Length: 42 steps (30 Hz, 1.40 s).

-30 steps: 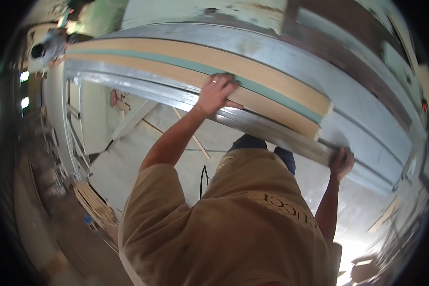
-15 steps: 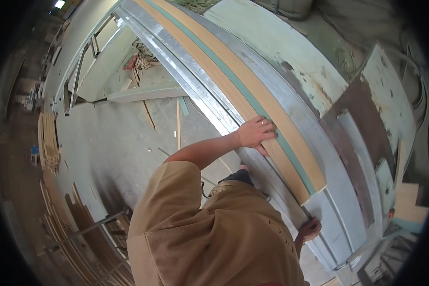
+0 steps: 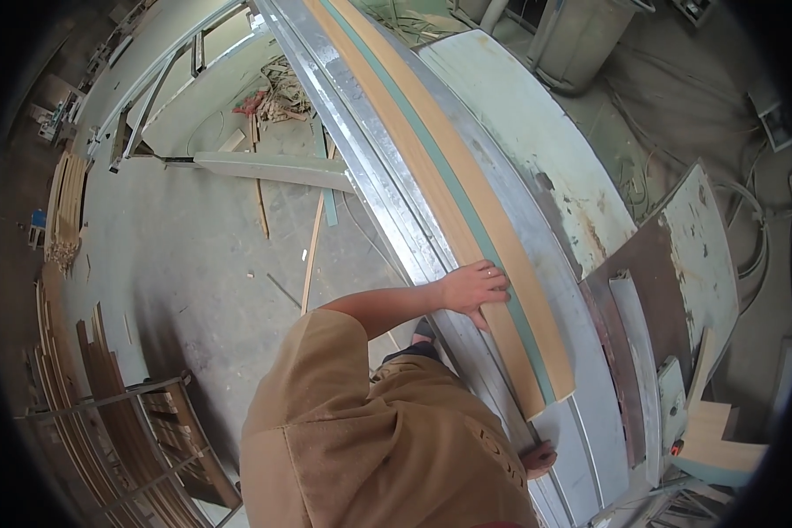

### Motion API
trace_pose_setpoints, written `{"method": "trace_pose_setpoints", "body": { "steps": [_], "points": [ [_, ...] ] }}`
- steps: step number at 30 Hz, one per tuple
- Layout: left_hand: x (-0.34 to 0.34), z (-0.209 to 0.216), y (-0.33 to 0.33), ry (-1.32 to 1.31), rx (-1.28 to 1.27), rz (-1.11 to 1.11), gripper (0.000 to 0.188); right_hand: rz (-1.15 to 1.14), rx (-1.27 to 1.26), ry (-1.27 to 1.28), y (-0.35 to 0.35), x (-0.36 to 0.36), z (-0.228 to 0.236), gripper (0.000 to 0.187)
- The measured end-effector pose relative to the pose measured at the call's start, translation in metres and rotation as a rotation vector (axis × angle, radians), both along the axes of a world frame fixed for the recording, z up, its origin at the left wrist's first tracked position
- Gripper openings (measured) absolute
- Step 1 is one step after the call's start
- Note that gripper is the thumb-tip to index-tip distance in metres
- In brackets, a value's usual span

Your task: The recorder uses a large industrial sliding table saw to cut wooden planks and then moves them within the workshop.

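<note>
A long wooden board with a green stripe down its middle lies along a metal bench. My left hand rests on the board's near side, fingers bent over its top and thumb down by its edge. Just past the board's near end, my right hand is closed at the bench's near edge, beside the end of a grey bar. What its fingers hold is partly hidden.
Beyond the bench lie worn pale panels and a large grey bin. Wooden strips are stacked on a rack at the left. A pale beam and scrap strips lie on the floor ahead.
My view has shifted, so the bench and board sit differently in the picture. Both hands keep about the same places along the board and bench.
</note>
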<state>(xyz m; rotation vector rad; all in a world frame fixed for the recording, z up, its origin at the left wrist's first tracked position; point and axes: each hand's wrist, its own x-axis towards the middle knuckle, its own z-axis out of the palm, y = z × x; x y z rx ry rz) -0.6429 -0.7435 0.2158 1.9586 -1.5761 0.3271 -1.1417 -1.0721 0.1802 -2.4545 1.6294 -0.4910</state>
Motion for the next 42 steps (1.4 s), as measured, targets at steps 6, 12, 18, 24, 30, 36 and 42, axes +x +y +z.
{"method": "trace_pose_setpoints", "body": {
  "steps": [6,12,18,24,30,36,42],
  "points": [
    [0.001,0.0,0.0,-0.002,-0.005,0.0,0.085,0.011,0.035,-0.013,-0.004,-0.001,0.001,0.051],
    [0.007,-0.001,-0.006,0.005,-0.031,-0.027,0.085,-0.043,0.075,0.012,-0.005,-0.004,0.0,0.055],
    [0.002,0.002,0.002,0.015,-0.024,-0.003,0.085,0.014,0.105,-0.016,-0.012,-0.001,-0.003,0.056],
    [-0.003,0.008,0.001,0.018,-0.016,0.001,0.086,0.077,0.164,-0.021,-0.022,-0.016,0.002,0.058],
    [-0.02,0.014,0.007,0.058,0.028,0.038,0.088,0.446,0.376,-0.389,0.019,0.029,0.039,0.045],
    [-0.058,0.026,0.004,0.114,0.068,0.126,0.084,1.082,0.525,-0.562,0.141,0.196,0.093,0.014],
    [-0.086,0.021,0.026,0.239,-0.045,0.288,0.073,1.336,0.688,-0.65,0.206,0.331,0.205,0.012]
  ]
}}
